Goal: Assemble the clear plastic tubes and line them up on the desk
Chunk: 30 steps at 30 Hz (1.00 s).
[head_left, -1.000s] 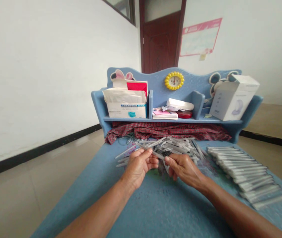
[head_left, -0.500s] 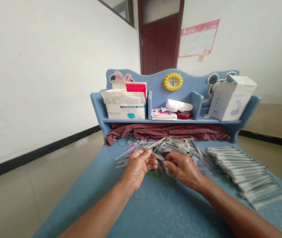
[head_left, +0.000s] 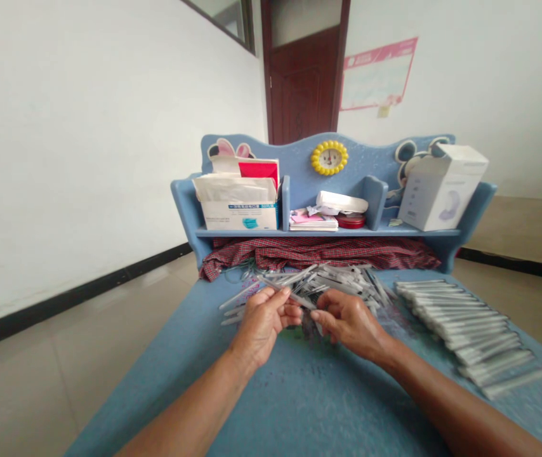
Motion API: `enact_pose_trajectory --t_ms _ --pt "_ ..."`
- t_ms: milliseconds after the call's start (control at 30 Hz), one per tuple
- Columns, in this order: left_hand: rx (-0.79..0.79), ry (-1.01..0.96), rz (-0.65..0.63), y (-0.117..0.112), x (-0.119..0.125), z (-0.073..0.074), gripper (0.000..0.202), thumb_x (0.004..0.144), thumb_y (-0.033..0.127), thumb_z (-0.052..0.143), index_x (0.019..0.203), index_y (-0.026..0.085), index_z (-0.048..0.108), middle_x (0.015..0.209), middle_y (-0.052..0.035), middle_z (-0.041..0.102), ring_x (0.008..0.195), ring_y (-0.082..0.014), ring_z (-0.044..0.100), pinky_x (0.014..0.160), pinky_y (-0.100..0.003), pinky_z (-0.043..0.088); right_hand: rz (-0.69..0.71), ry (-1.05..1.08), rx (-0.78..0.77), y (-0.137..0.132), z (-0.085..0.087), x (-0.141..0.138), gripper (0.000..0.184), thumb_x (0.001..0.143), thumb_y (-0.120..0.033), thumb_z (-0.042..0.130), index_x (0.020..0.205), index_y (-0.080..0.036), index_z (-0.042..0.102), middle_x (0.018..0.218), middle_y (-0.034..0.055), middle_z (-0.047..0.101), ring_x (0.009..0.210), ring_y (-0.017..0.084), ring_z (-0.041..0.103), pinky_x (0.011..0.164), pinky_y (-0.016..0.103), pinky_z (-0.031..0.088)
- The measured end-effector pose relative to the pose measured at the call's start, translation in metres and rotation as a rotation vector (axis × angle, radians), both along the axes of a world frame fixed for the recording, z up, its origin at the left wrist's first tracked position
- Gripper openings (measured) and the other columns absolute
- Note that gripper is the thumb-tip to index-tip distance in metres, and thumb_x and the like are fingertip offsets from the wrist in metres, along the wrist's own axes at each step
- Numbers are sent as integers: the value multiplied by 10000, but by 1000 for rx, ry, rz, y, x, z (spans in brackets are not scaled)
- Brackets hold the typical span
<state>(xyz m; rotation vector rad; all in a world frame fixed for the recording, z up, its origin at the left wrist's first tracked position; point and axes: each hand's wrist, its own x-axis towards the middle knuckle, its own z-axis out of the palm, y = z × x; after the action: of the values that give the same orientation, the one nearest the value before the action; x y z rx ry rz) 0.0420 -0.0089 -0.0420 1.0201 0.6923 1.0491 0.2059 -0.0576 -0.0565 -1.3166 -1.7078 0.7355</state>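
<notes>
My left hand (head_left: 267, 320) pinches a slim, pale pen-like stick (head_left: 302, 301) between thumb and fingers, in front of the pile. The stick slants down to the right. My right hand (head_left: 350, 322) is closed at its lower right end, thumb and index finger pressed together there. A small pale piece shows under the right thumb, too blurred to name. Just behind both hands lies a loose pile of similar pale sticks (head_left: 347, 279). To the right, many more are laid side by side in an orderly row (head_left: 461, 330).
The blue desk (head_left: 271, 406) has a raised shelf at the back. On it stand a mask box (head_left: 240, 214), papers with a red round tin (head_left: 351, 221), and a white carton (head_left: 442, 187). Red checked cloth (head_left: 318, 252) lies beneath. A yellow clock (head_left: 329, 158) is on the backboard.
The whole view has shifted very slightly. Both hands keep nearly the same grip on the pen-like stick, and the pile and the row look unchanged.
</notes>
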Motion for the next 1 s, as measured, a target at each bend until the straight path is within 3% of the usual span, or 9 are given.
enact_pose_trajectory --t_ms 100,233,467,600,833,1000 --pt "10 4 -4 0 0 0 90 772 174 581 760 123 508 654 -49 635 504 -117 592 490 -236 504 14 9 -14 0 0 0 267 845 -396 462 708 -170 496 540 -22 550 439 88 513 414 182 362" --pt "30 24 -2 0 0 1 87 773 174 578 775 119 510 650 -46 632 508 -120 592 490 -238 502 74 66 -155 2 0 0 393 874 -465 363 637 -167 463 504 -5 555 378 90 507 369 182 356" --pt "81 67 12 -1 -1 1 113 785 211 572 776 110 522 659 -43 626 520 -120 592 500 -243 499 38 126 -104 2 0 -1 245 798 -391 530 712 -166 482 521 -27 551 394 85 502 376 177 368" --pt "118 61 -18 1 -2 0 147 783 246 586 785 111 526 655 -37 620 530 -124 593 515 -256 500 111 180 -189 2 1 -1 316 834 -427 458 662 -162 467 514 -5 576 365 89 507 362 182 364" --pt "157 26 -76 3 -4 4 163 772 260 608 801 108 555 676 -39 626 552 -122 594 537 -254 500 245 417 -352 2 0 -3 362 794 -512 489 706 -161 471 497 7 609 333 111 517 344 196 379" --pt "99 -20 -5 7 -7 10 148 748 238 629 789 115 558 676 -33 633 547 -109 591 509 -217 486 251 298 -344 1 5 -3 371 799 -521 461 700 -163 480 486 -5 582 342 108 511 347 193 374"
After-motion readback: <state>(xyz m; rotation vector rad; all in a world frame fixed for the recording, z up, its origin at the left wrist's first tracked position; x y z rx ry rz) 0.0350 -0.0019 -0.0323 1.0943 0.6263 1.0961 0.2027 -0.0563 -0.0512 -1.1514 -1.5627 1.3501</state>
